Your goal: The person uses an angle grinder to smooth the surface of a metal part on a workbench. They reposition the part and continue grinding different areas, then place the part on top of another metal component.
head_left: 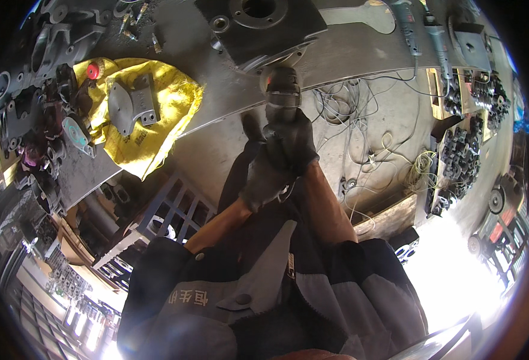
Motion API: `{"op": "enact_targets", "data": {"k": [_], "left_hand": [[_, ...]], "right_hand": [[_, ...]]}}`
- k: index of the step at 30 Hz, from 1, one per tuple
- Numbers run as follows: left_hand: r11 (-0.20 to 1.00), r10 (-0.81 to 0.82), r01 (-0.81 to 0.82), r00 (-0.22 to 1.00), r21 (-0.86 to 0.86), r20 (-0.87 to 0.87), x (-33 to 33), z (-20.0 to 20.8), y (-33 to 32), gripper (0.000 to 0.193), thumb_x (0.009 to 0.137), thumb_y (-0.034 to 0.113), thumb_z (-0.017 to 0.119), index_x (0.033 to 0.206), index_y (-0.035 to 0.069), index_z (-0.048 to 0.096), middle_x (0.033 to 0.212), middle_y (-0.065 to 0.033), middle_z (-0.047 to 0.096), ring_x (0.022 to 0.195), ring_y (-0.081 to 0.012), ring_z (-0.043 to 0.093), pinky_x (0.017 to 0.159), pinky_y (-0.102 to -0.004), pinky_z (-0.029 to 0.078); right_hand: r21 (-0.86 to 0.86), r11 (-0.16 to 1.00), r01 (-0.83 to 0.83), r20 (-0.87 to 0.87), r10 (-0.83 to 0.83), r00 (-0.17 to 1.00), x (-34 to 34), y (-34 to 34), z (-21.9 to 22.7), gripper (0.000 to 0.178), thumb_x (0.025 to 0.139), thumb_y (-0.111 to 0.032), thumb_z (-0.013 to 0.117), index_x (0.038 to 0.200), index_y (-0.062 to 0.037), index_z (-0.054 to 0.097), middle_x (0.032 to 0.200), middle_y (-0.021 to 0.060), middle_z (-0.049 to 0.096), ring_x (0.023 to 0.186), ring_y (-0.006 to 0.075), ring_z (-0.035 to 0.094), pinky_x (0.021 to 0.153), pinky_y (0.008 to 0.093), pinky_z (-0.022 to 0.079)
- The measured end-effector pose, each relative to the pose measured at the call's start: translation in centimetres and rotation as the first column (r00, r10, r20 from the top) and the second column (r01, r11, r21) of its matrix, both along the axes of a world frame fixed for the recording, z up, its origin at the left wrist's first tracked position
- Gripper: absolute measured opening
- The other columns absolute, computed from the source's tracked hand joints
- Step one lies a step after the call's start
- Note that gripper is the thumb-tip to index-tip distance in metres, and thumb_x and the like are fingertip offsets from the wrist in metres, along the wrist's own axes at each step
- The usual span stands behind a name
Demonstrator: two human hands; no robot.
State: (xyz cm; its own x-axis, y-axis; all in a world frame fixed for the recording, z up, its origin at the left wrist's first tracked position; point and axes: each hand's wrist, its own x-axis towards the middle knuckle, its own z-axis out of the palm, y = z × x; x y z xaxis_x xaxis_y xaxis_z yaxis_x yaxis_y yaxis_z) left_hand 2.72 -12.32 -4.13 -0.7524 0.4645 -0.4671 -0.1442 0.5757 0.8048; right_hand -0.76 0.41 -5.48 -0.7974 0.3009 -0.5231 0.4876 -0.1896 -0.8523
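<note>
Both my hands wear dark gloves and are wrapped round a dark, round-bodied handheld grinder (pixel 283 96). My right hand (pixel 297 143) grips it just behind the head, and my left hand (pixel 265 180) closes round its rear part, nearer my body. The grinder's front end reaches the near edge of a thick dark metal casting (pixel 264 27), which has a large round bore and a smaller hole. The casting lies on the metal-topped workbench (pixel 222 90). Whatever is fitted to the grinder's tip is hidden by its body and the shadow.
To the left, a grey bracket casting (pixel 129 108) lies on a yellow sack (pixel 177 99), beside many dark metal parts. Two corded power tools (pixel 437 45) rest at the far right of the bench. Loose cables (pixel 360 120) cover the floor; a blue metal rack (pixel 177 207) stands low left.
</note>
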Motion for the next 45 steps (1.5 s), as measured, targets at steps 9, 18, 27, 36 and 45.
{"op": "enact_targets", "data": {"k": [9,18,27,36,45], "left_hand": [[0.97,0.212,-0.225,0.968,0.091,0.132,0.7,-0.3,-2.1,0.062,0.074,0.033,0.079,0.119,-0.001,0.051,0.1,-0.0233,0.066,0.088,-0.0433,0.067,0.075,-0.0477,0.055],[0.99,-0.1,0.068,0.96,-0.125,-0.262,1.9,-2.5,-4.4,0.065,0.07,0.022,0.088,0.12,0.0,0.054,0.106,-0.0118,0.07,0.092,-0.021,0.068,0.079,-0.0361,0.058],[0.946,0.27,-0.291,0.952,0.141,0.147,2.1,-1.9,-2.7,0.069,0.071,0.03,0.085,0.123,-0.001,0.052,0.097,-0.0139,0.064,0.081,-0.0285,0.064,0.068,-0.0412,0.054],[0.995,0.093,-0.088,0.987,-0.044,0.132,1.0,-0.7,2.7,0.062,0.074,0.022,0.084,0.124,0.0,0.054,0.099,-0.0131,0.068,0.086,-0.0241,0.067,0.071,-0.0398,0.056],[0.98,0.166,-0.173,0.983,0.1,0.076,0.7,-2.0,7.0,0.073,0.07,0.016,0.088,0.131,0.002,0.049,0.119,-0.0115,0.066,0.109,-0.0203,0.064,0.093,-0.0344,0.054]], "right_hand": [[-0.166,0.985,0.036,-0.044,-0.043,0.998,0.8,-2.5,-3.8,0.036,0.072,-0.011,0.081,0.102,0.0006,0.064,0.089,0.0087,0.07,0.079,0.0197,0.067,0.068,0.0343,0.056],[0.174,0.965,-0.194,-0.061,0.207,0.976,0.8,-4.5,-5.5,0.05,0.066,-0.017,0.087,0.107,0.0009,0.063,0.093,0.0114,0.072,0.083,0.0225,0.068,0.075,0.0357,0.056],[-0.072,0.996,-0.057,-0.042,0.054,0.998,1.3,-3.1,-7.0,0.051,0.067,-0.023,0.086,0.106,0.0011,0.064,0.095,0.0149,0.072,0.086,0.0267,0.07,0.076,0.0364,0.056],[0.189,0.973,-0.136,0.084,0.122,0.989,0.0,3.2,-0.2,0.038,0.072,-0.017,0.08,0.101,0.0013,0.063,0.087,0.0101,0.069,0.078,0.022,0.066,0.068,0.0359,0.054],[0.276,0.942,-0.189,0.084,0.172,0.981,-0.8,7.5,-0.9,0.041,0.074,-0.02,0.081,0.102,0.0029,0.063,0.088,0.0133,0.071,0.08,0.0263,0.069,0.069,0.0382,0.055]]}}
